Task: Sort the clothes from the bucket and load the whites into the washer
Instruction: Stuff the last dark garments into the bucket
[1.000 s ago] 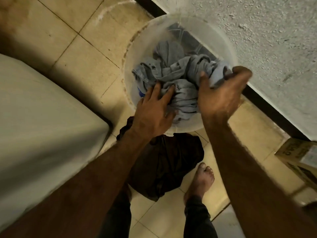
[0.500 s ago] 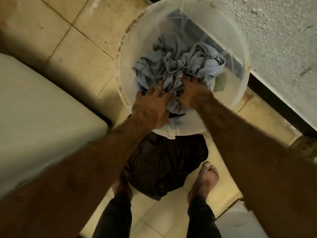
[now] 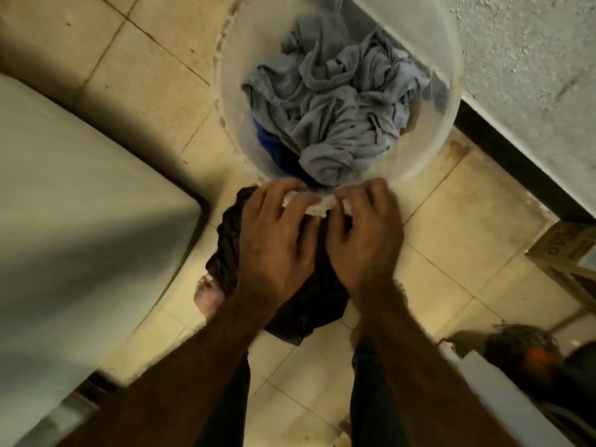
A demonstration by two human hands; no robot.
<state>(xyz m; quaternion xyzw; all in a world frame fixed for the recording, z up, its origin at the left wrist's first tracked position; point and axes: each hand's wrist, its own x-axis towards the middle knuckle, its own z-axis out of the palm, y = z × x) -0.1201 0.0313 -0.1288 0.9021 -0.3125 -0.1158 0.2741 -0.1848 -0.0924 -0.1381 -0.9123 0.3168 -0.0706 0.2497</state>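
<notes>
Beige floor tiles [image 3: 419, 240] fill the view, with a rough wall [image 3: 532, 59] at 1 o'clock. Sorting looks part done, and loading, as far as can be seen, has not begun. One small white cloth [image 3: 317, 206] is out of the bucket [image 3: 445, 130], held just over its near rim at the bucket's 6 o'clock. The left grip [image 3: 274, 240] pinches the cloth's left end with curled fingers and the right grip [image 3: 364, 240] pinches its right end. The two grips sit side by side, close together, so the cloth spans between their fingertips and is mostly hidden under them.

Below them a dark garment [image 3: 309, 304] lies heaped on the floor, apparently already set aside. Grey clothes [image 3: 335, 101] are bunched inside the bucket, with a blue garment [image 3: 267, 140] under them at their 7 o'clock; these are left to go through. The washer [image 3: 80, 204] stands at 9 o'clock, well apart from the cloth, and no opening shows on it from here. A cardboard box [image 3: 567, 250] sits at 3 o'clock.
</notes>
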